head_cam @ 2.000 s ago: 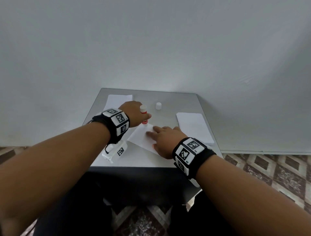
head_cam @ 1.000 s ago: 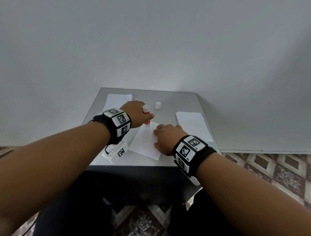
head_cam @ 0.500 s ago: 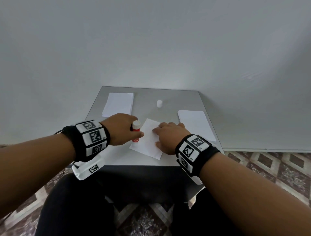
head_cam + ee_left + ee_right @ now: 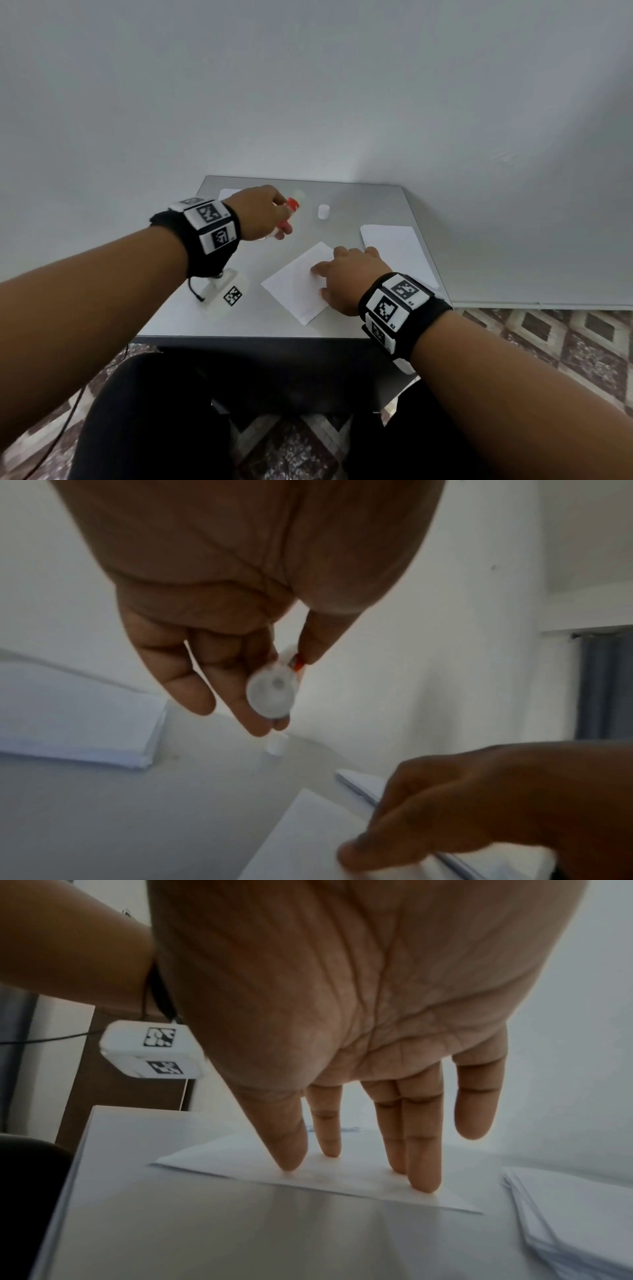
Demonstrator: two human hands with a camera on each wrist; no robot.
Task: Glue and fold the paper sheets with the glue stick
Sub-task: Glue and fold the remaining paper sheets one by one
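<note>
1. Left hand (image 4: 260,214) curled round the glue stick (image 4: 287,216), lifted off the table (image 4: 363,202) and hanging above it, well clear of the loose sheet (image 4: 298,284).
2. Right hand (image 4: 349,277) flat and spread, straight fingertips (image 4: 423,1183) pinning the sheet near its right corner; nothing gripped there.
3. Sheet lying skewed like a diamond, close to the table's near edge; white cap (image 4: 323,211) standing just beyond it, toward the far edge.
4. One stack of paper (image 4: 394,246) just right of the sheet, another stack (image 4: 78,723) off to its left, half hidden behind the left wrist.
5. Likely step in hand: gluing done, stick heading for the cap or a resting spot. Best kept upright and away from the sheet to avoid stray smears.
6. Pressure from the right fingertips worth holding steady so the sheet stays put; folding best begun while the glue is fresh, edges matched before creasing.
7. Against half a second ago: stick then down at the sheet's left corner, now raised and carried past the sheet toward the far side.
8. Right hand unchanged, same pin on the sheet; sheet's skew about the same too.
</note>
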